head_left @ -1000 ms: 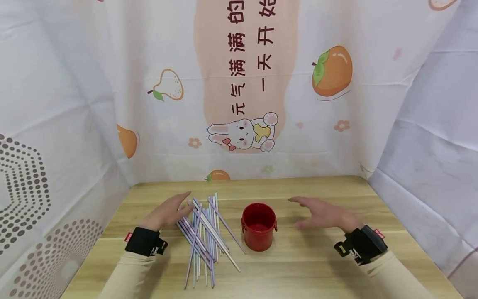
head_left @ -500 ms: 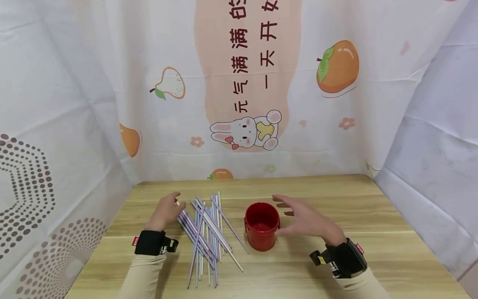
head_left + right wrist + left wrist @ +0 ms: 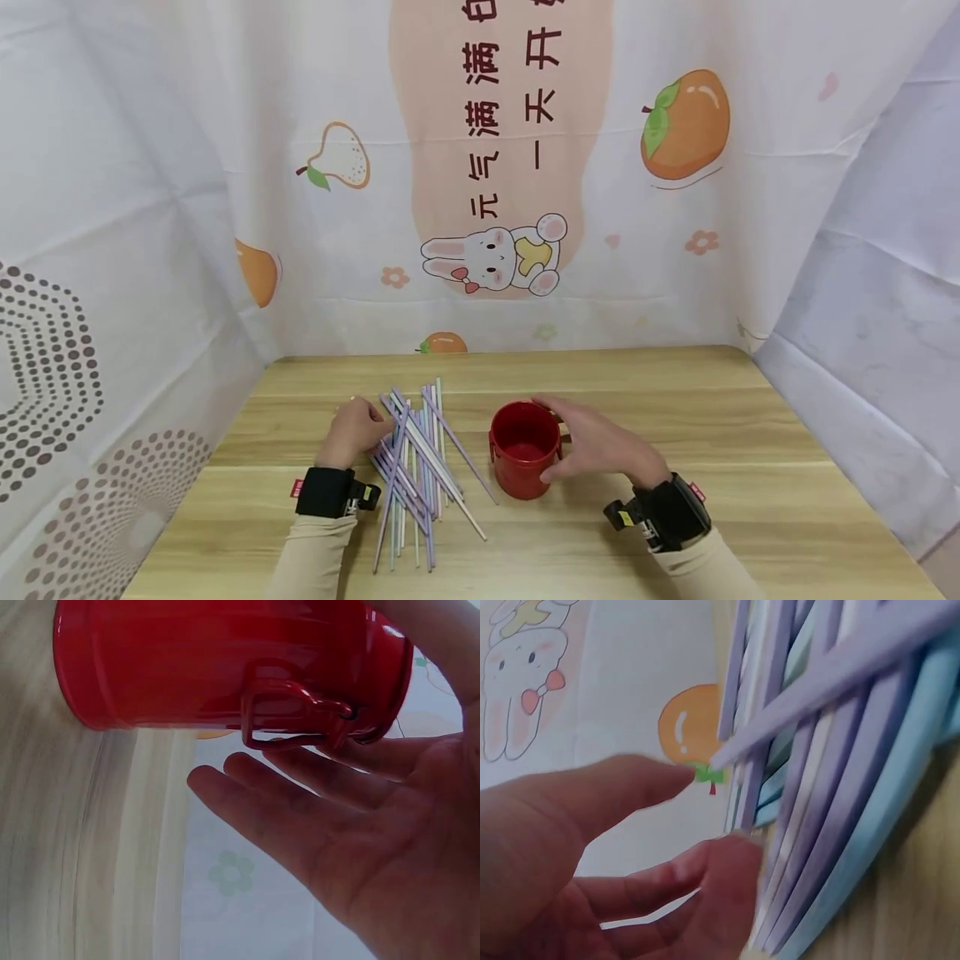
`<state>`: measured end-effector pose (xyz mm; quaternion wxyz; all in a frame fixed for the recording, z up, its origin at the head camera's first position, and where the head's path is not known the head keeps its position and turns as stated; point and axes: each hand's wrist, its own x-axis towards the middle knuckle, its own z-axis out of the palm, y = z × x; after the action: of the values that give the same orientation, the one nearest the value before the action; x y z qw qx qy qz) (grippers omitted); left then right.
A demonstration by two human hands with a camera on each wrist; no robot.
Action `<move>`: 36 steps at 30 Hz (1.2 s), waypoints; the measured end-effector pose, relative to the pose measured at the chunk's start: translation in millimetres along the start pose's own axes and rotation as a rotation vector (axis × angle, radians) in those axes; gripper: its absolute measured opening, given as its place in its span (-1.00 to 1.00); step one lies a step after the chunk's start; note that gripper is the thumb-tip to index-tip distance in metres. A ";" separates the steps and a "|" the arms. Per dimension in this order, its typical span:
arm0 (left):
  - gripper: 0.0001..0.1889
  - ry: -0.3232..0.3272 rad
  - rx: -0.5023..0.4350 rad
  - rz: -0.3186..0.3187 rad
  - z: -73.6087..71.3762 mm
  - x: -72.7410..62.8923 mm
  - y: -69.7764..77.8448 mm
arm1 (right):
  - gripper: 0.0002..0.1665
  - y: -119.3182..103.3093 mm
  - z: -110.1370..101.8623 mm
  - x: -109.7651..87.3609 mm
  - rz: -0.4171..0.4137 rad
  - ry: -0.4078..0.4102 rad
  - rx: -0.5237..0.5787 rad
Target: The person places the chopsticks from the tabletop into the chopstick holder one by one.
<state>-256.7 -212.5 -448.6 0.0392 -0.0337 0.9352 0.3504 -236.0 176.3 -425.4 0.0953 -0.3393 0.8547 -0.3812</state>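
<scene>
A loose, criss-crossed pile of thin lilac, white and pale blue sticks lies on the table, left of a small red bucket. My left hand is at the pile's left side. In the left wrist view a gap shows between thumb and fingers, with a fingertip right at the sticks. The bucket stands upright. Around its right side my right hand spreads, thumb and fingers wide apart. The right wrist view shows straight fingers beside the bucket's wire handle, not curled round it.
The wooden table runs back to a white printed curtain with fruit and a rabbit. More white cloth hangs at the left and right sides. A black camera strap is on each wrist.
My right hand has come left to the bucket, its fingers now around that side. My left hand drew back left from over the sticks, then came in again, lower, at their left side.
</scene>
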 end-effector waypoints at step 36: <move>-0.74 0.094 -0.162 0.114 -60.1 -37.3 40.1 | -0.04 -0.3 -2.6 8.5 -0.034 -0.063 0.034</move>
<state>-226.3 -220.6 -373.7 -0.0278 0.0001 0.9050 0.4245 -243.4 172.1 -422.6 0.1213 -0.3640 0.8388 -0.3862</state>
